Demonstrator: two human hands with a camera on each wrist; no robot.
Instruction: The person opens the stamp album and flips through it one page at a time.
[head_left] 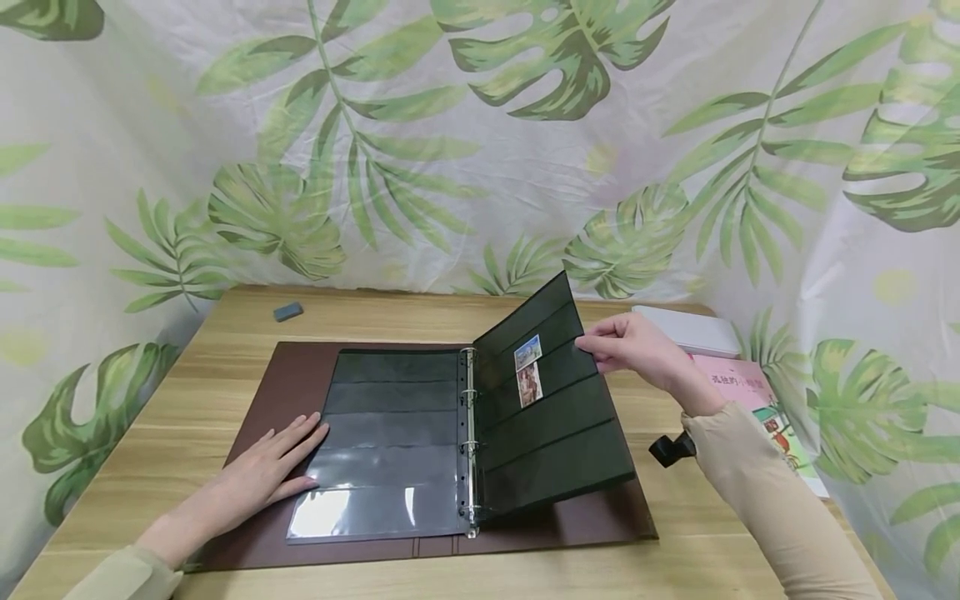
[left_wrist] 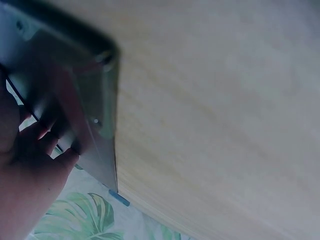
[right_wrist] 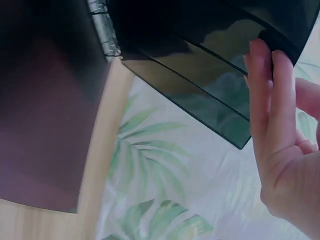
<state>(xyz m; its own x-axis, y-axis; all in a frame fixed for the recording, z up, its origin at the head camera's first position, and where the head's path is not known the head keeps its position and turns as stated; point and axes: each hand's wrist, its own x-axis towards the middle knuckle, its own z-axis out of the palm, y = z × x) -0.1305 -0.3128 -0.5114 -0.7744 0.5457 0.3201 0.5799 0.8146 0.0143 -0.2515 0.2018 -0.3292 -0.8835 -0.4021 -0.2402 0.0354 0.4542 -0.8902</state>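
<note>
A brown stamp album [head_left: 258, 400] lies open on the table, its metal rings [head_left: 470, 442] down the middle. On the left side is a black pocket page [head_left: 397, 425] with glossy strips. My left hand [head_left: 262, 467] rests on the left cover with fingers spread, fingertips at that page's outer edge. My right hand [head_left: 637, 354] pinches the outer edge of a black album page [head_left: 547, 450], holding it tilted up from the right cover. Two small stamps, one blue [head_left: 528, 353] and one reddish-brown [head_left: 529, 385], sit in its upper strips, one above the other.
A blue-grey eraser-like block [head_left: 288, 312] lies at the table's back left. At the right are a white box [head_left: 686, 332] and a pink illustrated book [head_left: 738, 383], partly behind my right arm. A black strap piece [head_left: 671, 450] sticks out by the right sleeve. A leaf-patterned curtain [head_left: 525, 167] surrounds the table.
</note>
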